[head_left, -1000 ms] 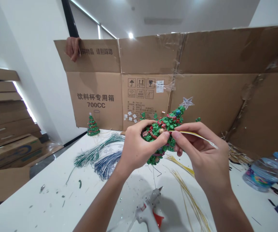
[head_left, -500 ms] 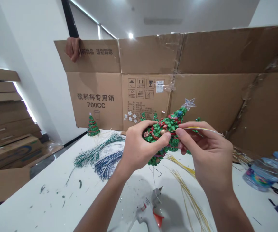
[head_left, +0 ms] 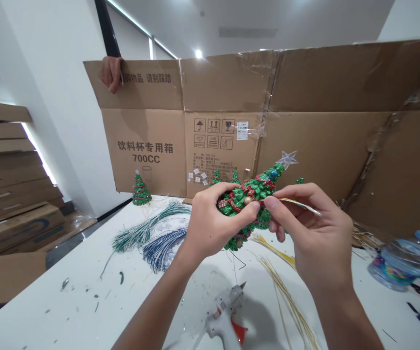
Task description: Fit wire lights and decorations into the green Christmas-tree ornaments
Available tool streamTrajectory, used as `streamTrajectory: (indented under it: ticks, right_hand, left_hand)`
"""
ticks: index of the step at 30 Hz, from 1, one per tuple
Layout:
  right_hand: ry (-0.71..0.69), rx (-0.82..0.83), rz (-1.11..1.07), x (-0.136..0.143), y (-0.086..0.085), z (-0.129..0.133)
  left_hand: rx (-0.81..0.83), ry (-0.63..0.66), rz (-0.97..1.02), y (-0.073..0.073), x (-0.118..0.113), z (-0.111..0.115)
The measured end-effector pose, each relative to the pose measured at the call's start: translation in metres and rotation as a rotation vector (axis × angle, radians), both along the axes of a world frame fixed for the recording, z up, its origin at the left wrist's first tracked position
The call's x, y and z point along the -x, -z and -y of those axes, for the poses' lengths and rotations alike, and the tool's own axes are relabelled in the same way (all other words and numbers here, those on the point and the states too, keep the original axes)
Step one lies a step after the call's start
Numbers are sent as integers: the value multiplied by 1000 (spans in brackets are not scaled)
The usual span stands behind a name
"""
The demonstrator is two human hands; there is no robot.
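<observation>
A small green Christmas tree [head_left: 261, 187] with red garland, baubles and a clear star [head_left: 287, 159] is held tilted to the right above the table. My left hand [head_left: 213, 218] is closed around its lower part, thumb pressed on the front. Between the thumb and forefinger of my right hand [head_left: 308, 223] is a thin yellow-and-white strand [head_left: 299, 203]; its tip meets the tree's side beside a gold bauble [head_left: 247, 200]. My right fingertips hide where the strand enters. Thin wires hang below the tree.
A glue gun [head_left: 224, 316] lies in front, below my hands. Bundles of green wire [head_left: 151, 226], blue wire [head_left: 164, 248] and yellow wire [head_left: 286, 301] lie around. A water bottle [head_left: 401, 260] stands right. Behind are another small tree [head_left: 141, 189] and a cardboard wall [head_left: 326, 146], gripped by another person's hand [head_left: 111, 74].
My right fingers have shifted slightly down and left along the tree, and the strand now slants down to the right. The left hand keeps its hold on the tree.
</observation>
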State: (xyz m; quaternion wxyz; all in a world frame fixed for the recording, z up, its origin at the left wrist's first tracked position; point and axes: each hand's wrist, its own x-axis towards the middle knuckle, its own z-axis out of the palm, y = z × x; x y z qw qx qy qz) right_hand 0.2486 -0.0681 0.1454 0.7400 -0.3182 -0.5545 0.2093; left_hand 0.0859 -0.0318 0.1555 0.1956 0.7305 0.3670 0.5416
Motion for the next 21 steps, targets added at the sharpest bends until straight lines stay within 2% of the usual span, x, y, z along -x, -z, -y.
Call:
streamTrajectory:
  ticks: [5,15,21]
  right_hand:
    - [-7,-46,-14,1,0,1]
    - [158,-41,-30,7,-1,0]
    - [118,-42,0,5,1,-1]
  left_hand:
    - [-2,-6,6,-1,1,1]
    - [19,-2,11,0,1,1]
    - [15,0,6,0,1,1]
